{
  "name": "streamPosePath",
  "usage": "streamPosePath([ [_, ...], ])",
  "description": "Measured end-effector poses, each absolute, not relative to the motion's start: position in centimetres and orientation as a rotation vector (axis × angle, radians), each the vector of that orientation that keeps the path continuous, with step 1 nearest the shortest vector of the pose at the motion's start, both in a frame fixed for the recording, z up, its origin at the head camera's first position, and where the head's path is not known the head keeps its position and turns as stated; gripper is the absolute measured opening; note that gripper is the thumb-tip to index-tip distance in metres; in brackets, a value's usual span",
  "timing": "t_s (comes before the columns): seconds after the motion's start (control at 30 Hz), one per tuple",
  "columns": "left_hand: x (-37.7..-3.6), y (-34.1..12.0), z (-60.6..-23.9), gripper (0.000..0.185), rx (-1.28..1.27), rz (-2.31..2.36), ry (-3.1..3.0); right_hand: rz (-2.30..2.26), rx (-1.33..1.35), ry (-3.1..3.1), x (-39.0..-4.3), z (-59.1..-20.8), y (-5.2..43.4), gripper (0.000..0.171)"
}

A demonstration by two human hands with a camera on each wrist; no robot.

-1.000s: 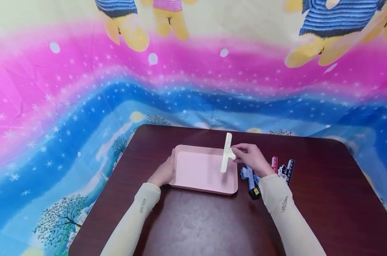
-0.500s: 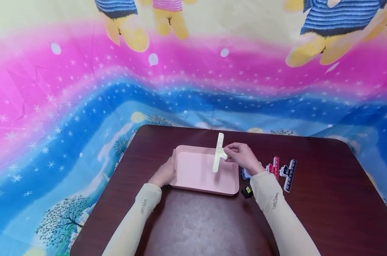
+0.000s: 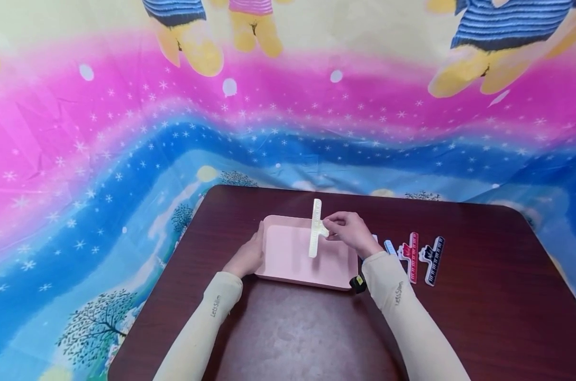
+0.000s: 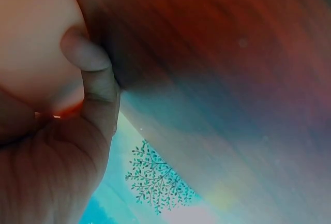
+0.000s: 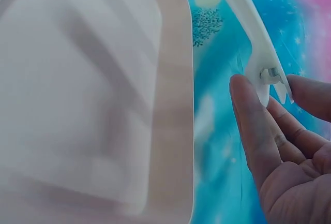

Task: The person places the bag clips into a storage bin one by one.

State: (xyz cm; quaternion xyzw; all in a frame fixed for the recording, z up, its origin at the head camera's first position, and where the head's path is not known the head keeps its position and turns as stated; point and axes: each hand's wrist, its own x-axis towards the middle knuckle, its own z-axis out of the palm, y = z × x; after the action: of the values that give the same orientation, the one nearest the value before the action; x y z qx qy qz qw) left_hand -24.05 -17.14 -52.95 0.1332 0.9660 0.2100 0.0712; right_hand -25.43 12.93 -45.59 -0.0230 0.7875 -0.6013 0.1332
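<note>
In the head view, my right hand (image 3: 352, 233) pinches a cream clip (image 3: 314, 233) with a long, piano-key-printed bar by its short handle. The clip hangs above the pink tray (image 3: 288, 275), bar upright and apart from the tray floor. In the right wrist view, thumb and fingertips press the levers of the clip (image 5: 253, 32), and its metal spring shows. My left hand (image 3: 247, 255) rests along the tray's left edge with fingers fairly straight. Its thumb (image 4: 88, 53) touches the outer wall in the left wrist view; the other fingers are hidden there.
Right of the tray lie a red clip (image 3: 413, 259), a black clip (image 3: 435, 262) and a blue one (image 3: 390, 247), partly hidden by the right arm. A small black object with a yellow label (image 3: 357, 284) sits by the tray's near right corner. A printed cloth (image 3: 288, 132) hangs behind the brown table (image 3: 483, 296).
My right hand has carried the cream clip leftward, from the tray's right side toward its middle. The red and black clips have come into fuller view. The left hand has stayed at the tray.
</note>
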Motion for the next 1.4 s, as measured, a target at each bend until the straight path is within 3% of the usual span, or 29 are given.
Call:
streamPosePath([
  [1.4,-24.0,-17.2,-53.3,0.075,0.42,0.638,2.94,-1.714,-0.073,2.225,-26.6,-47.3,7.3,0.027],
])
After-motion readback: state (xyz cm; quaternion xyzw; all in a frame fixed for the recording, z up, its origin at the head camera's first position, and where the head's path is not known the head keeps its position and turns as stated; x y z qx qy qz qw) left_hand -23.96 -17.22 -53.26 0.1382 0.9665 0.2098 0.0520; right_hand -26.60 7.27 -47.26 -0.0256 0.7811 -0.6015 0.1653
